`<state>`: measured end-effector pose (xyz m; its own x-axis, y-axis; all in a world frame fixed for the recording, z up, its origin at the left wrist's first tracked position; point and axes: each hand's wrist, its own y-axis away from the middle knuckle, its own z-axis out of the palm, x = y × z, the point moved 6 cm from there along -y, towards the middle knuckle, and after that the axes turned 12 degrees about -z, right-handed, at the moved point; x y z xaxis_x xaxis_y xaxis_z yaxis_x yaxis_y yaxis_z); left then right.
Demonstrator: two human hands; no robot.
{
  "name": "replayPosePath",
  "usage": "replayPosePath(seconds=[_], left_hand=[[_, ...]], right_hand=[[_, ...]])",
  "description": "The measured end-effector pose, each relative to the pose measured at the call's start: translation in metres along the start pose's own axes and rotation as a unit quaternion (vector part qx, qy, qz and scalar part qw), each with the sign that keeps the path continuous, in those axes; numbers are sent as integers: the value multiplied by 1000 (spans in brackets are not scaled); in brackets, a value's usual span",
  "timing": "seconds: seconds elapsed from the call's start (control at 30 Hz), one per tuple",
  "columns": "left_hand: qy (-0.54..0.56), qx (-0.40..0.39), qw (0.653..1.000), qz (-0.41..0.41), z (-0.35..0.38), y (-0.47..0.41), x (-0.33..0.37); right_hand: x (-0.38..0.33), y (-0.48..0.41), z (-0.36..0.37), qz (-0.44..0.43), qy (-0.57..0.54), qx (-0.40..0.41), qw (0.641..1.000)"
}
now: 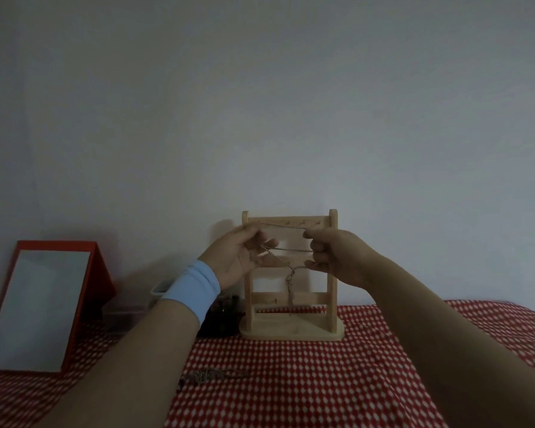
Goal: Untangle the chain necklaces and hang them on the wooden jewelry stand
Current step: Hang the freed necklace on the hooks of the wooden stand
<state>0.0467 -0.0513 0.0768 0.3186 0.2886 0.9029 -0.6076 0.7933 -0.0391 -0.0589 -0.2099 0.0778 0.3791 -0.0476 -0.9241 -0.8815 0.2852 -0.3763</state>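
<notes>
A wooden jewelry stand [332, 273] stands upright on the red checked cloth near the wall. In front of its upper bars both hands stretch a thin silver chain necklace [286, 249] between them. My left hand [240, 257] pinches the chain's left part and wears a light blue wristband. My right hand [334, 253] grips the right part with curled fingers. A loop of the chain with its clasp hangs down before the stand's middle. Another tangled chain [203, 375] lies on the cloth by my left forearm.
A red framed mirror [40, 307] leans at the left. A white object [159, 293] and a dark object [224, 316] sit behind my left wrist beside the stand. The red checked cloth [322, 381] covers the surface; a plain wall rises behind.
</notes>
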Motion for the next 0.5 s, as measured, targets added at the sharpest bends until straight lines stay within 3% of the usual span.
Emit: replayPosePath(seconds=[0.13, 0.23, 0.37, 0.5], left_hand=[[-156, 142, 976, 59, -6, -13, 11], [-211, 228, 945, 99, -3, -19, 23], [-279, 297, 907, 106, -1, -35, 35], [-355, 341, 864, 109, 0, -46, 36]], right_hand=[[-4, -13, -13, -60, 48, 113, 991], [-6, -21, -19, -94, 68, 186, 976], [-11, -34, -26, -124, 160, 258, 945], [-14, -45, -29, -143, 253, 281, 914]])
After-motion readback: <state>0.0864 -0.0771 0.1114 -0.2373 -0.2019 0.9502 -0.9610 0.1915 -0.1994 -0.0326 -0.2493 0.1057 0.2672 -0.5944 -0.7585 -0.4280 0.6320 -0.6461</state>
